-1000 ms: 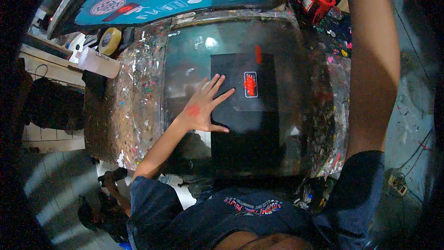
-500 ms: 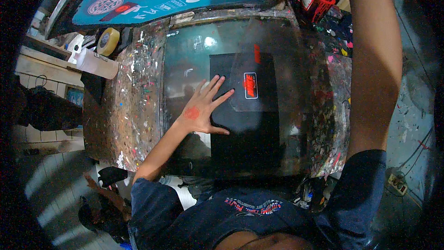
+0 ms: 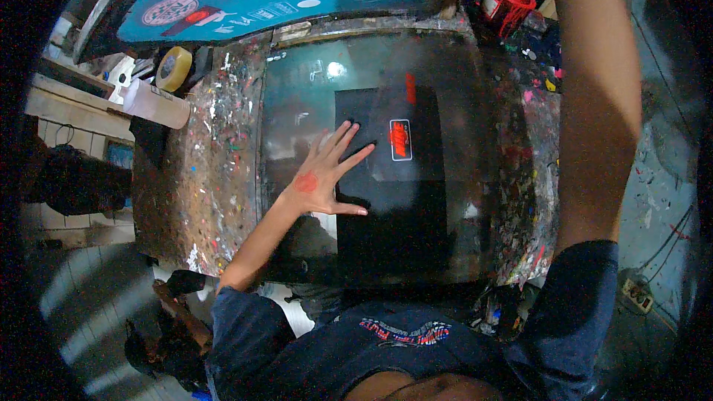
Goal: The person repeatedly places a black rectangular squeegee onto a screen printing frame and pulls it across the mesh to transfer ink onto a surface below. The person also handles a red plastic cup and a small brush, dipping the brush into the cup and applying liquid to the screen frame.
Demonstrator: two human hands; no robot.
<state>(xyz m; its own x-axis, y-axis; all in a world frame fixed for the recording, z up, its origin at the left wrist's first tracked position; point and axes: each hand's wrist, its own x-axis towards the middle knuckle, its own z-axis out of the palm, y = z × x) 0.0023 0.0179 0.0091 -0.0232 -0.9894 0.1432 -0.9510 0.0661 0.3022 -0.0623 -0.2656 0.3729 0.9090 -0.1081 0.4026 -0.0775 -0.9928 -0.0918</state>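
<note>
My left hand (image 3: 324, 171) lies with fingers spread at the left edge of a black sheet (image 3: 394, 223), holding nothing. That sheet rests on a dark, glossy board (image 3: 297, 141) that reflects light. Right of my fingertips, a small red mark inside a white rounded outline (image 3: 401, 140) shows on the sheet. A second red mark (image 3: 411, 87) sits above it, near the sheet's top edge. My right arm (image 3: 598, 104) stretches up past the top of the picture, so the right hand is out of sight. A blue printing screen (image 3: 297, 18) with white designs stands tilted up behind the board.
A red paint-covered can (image 3: 509, 1) stands at the back right. At the back left are a roll of yellowish tape (image 3: 174, 68) and a pale bottle (image 3: 157, 104) lying tilted. Paint specks cover the worktable (image 3: 212, 186). Another person (image 3: 174, 319) is at the lower left.
The view has shifted very slightly. My left hand stays in the same place on the sheet, and the right arm is still raised with its hand out of the picture.
</note>
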